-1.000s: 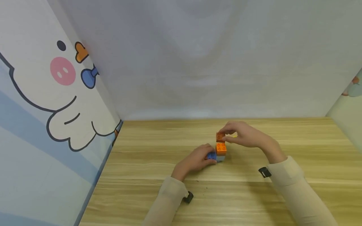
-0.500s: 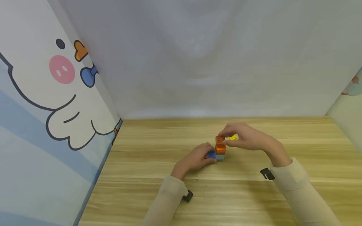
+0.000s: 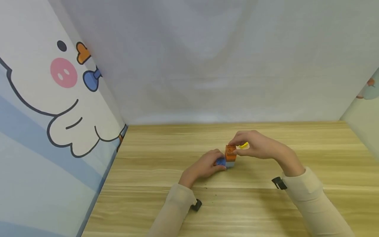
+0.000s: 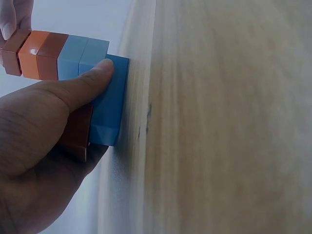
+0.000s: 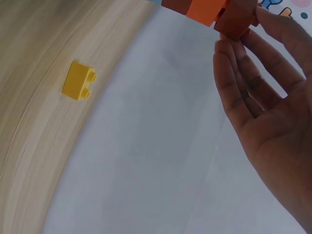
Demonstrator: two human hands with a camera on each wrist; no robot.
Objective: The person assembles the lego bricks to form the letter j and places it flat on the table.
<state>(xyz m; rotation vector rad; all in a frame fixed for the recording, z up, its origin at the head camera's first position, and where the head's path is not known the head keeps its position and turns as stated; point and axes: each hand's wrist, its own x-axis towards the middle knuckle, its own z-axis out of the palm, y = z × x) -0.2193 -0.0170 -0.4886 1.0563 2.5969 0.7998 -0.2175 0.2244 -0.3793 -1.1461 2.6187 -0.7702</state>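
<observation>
A small tower of toy building bricks stands on the table. In the left wrist view it runs from a blue brick [image 4: 109, 112] at the base through grey-blue bricks [image 4: 73, 57], a brown brick [image 4: 52, 56] and an orange brick [image 4: 33, 54]. My left hand [image 3: 202, 167] grips the base, its thumb on the blue brick; another brown brick [image 4: 77, 131] shows under the thumb. My right hand [image 3: 257, 144] pinches the topmost brown brick [image 5: 236, 19] between thumb and fingertips. That brick sits slightly tilted on the orange one, a narrow gap showing between them.
A yellow brick [image 5: 78, 80] lies on the wooden table [image 3: 165, 141] behind the right hand, near the back edge. Beyond that edge hangs a pale grey backdrop [image 3: 207, 82]. A wall panel with a cartoon print [image 3: 38, 98] borders the left side.
My right hand has brought the brown brick down and slightly nearer, from behind the tower onto the orange brick, whose studs are now covered. My left hand stays at the base.
</observation>
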